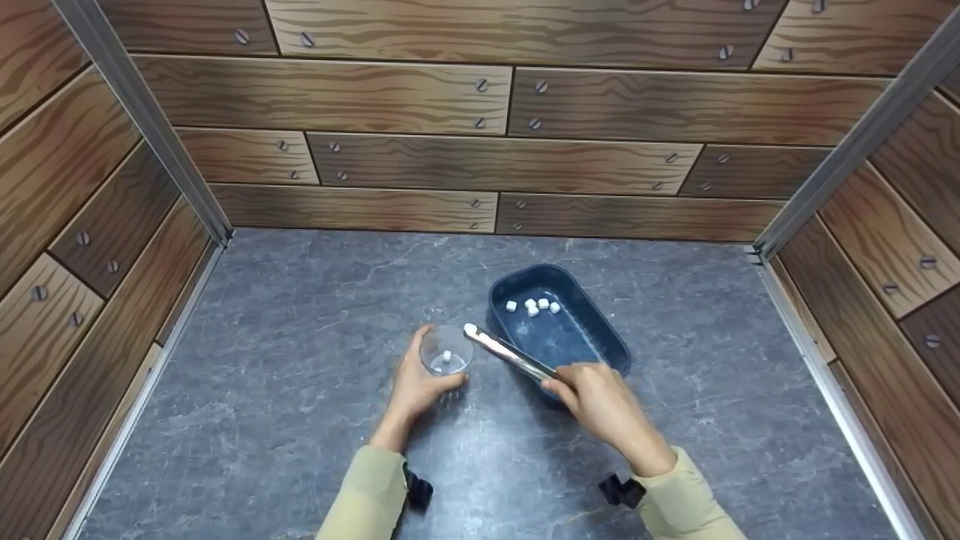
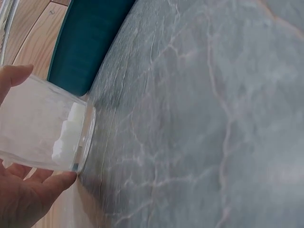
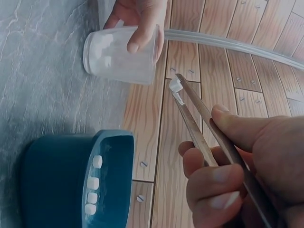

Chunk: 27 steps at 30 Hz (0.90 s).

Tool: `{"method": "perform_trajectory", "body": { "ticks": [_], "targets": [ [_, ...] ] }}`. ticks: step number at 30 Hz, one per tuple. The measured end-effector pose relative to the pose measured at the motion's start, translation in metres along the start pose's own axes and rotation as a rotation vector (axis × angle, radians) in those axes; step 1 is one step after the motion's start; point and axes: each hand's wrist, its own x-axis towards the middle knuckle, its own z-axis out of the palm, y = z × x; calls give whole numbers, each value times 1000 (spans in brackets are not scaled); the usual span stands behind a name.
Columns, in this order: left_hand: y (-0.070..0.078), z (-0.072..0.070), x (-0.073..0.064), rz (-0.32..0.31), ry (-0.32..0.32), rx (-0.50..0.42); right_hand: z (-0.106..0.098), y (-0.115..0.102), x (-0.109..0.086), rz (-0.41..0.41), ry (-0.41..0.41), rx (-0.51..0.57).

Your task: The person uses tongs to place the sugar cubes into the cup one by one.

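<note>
My left hand (image 1: 418, 384) grips a clear cup (image 2: 28, 118) around its side, thumb on one side and fingers on the other. Several small white pieces (image 2: 67, 135) lie at the cup's bottom. Metal tongs (image 1: 517, 356) are in my right hand (image 1: 609, 405), squeezed together between thumb and fingers. Their tips pinch one white cube (image 3: 175, 85), just right of the cup's rim in the head view. To the right stands a dark blue rectangular tub (image 3: 57, 180); several more white cubes (image 1: 532, 307) lie on its floor towards the far end.
The grey marbled tabletop (image 1: 300, 322) carries the cup and tub area. Wood-patterned walls (image 1: 420, 161) enclose it at the back and both sides, with metal edge strips (image 1: 832, 390) along the sides. The tub's near end lies beneath the right hand and tongs.
</note>
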Motion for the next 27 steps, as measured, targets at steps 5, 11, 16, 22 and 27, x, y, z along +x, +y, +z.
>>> {"method": "perform_trajectory", "body": {
  "ticks": [5,11,16,22,27],
  "targets": [
    [1,2,-1,0,27,8,3,-3,1,3,-14,4],
    [0,4,-2,2,48,25,6,-6,1,12,-17,10],
    [-1,4,-2,17,59,29,6,-5,1,58,1,39],
    [0,4,-2,4,60,45,7,5,1,87,86,22],
    [-1,3,-2,15,55,48,8,20,0,116,160,-9]
  ]
}}
